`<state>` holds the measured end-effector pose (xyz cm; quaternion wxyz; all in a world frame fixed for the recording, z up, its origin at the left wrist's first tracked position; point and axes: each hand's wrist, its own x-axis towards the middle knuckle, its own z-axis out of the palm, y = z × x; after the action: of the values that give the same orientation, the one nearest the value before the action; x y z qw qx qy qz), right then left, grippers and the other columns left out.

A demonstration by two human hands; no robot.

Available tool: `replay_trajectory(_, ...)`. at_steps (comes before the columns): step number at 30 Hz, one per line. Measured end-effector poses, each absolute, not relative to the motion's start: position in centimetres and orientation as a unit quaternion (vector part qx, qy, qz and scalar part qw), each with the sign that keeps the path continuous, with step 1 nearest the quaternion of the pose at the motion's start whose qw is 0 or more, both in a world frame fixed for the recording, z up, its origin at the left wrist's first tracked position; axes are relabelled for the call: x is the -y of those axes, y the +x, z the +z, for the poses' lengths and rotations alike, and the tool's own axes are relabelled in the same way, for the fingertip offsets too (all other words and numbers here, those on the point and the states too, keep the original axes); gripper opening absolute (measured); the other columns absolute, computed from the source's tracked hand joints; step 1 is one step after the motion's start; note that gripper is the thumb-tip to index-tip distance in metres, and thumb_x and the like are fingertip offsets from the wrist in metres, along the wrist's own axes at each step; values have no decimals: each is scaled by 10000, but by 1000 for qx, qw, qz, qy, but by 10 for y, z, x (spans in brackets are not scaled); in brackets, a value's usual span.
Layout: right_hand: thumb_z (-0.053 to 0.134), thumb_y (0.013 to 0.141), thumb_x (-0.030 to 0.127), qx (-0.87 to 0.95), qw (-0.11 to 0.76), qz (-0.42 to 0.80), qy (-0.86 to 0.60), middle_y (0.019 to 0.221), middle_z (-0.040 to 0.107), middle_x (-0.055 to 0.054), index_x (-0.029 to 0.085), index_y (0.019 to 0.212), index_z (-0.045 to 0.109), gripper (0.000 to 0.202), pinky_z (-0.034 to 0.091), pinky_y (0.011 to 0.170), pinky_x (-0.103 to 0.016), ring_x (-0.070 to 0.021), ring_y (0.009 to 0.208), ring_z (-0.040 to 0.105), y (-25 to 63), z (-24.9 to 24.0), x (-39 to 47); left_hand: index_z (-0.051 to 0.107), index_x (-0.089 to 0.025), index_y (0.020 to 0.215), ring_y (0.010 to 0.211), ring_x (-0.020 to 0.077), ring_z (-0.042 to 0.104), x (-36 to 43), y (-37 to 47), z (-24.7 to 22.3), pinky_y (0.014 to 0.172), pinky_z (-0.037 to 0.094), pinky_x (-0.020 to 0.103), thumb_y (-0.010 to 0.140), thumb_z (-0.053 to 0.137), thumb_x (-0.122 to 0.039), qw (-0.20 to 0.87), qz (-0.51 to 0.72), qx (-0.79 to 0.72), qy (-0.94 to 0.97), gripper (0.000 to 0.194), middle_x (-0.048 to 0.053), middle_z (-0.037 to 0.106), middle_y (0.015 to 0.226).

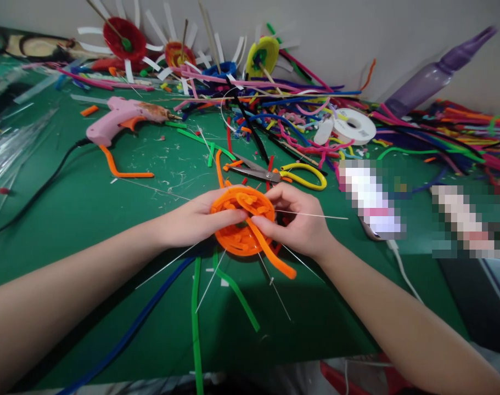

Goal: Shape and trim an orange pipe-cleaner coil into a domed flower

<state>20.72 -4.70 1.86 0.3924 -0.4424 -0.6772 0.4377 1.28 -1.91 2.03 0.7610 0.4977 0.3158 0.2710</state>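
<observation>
Both hands hold a round orange bowl-like piece [239, 245] of coiled pipe cleaner, with thin straight wires sticking out around it. My left hand [196, 219] grips its left side, thumb pressed inside. On the right rim, my right hand [301, 219] pinches an orange pipe cleaner [270, 255] whose free end points down to the right. The fingers under the piece are hidden. Just beyond it lie scissors [305, 174] with yellow handles. Green pipe cleaners [237, 293] and a blue one [151, 307] lie on the near side.
A pink glue gun [122, 118] with a black cord rests at left on the green table [60, 329]. Finished coiled discs [124, 41], heaped pipe cleaners, a white spool [354, 126] and a purple bottle [422, 82] line the back. A lit phone [371, 203] with a cable lies at right.
</observation>
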Motion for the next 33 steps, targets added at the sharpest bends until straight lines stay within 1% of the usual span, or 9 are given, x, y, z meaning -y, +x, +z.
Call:
replay_trajectory(4,705,760,314,677,393,443,-436,645,609,43,194,804,561,193,411,449,-206,-71,511,513,208,18,47,686,-174,912,751,123,650,19,13,20,676,527,177,775,722,-265,755,261,-329,503,169,-1,716,862)
replay_trajectory(8,684,762,293,674,391,446,-441,621,585,53,195,782,540,175,387,435,-197,-57,478,463,207,19,46,656,-156,956,777,136,645,18,13,20,706,528,204,802,685,-294,735,245,-334,537,209,11,706,892)
replay_trajectory(14,620,743,248,670,382,438,-461,588,526,52,197,729,509,123,363,433,-200,-62,483,428,205,23,47,616,-138,1042,850,129,638,19,13,20,750,522,196,874,584,-259,708,225,-322,586,209,36,696,994)
replay_trajectory(20,593,716,252,671,373,429,-476,545,456,67,206,694,469,134,299,399,-196,-55,451,357,205,22,47,609,-126,1085,940,142,639,19,14,20,803,521,202,895,553,-230,690,223,-301,620,224,57,692,1071)
replay_trajectory(25,580,709,237,677,378,415,-477,545,448,63,202,664,462,131,308,403,-193,-55,459,373,205,22,47,612,-132,1078,909,134,643,18,13,20,784,526,198,890,569,-238,708,222,-305,597,221,48,696,1036)
replay_trajectory(29,592,705,203,681,381,403,-478,521,459,71,188,663,498,104,320,390,-181,-44,433,372,205,22,46,621,-131,1041,866,123,641,18,14,20,762,526,191,878,586,-235,730,224,-305,569,197,40,695,999)
replay_trajectory(33,618,720,196,678,398,398,-472,561,545,52,164,699,570,61,370,404,-167,-42,452,435,203,22,46,625,-132,1016,821,111,638,18,14,20,734,525,180,853,626,-232,748,235,-312,536,191,29,701,957)
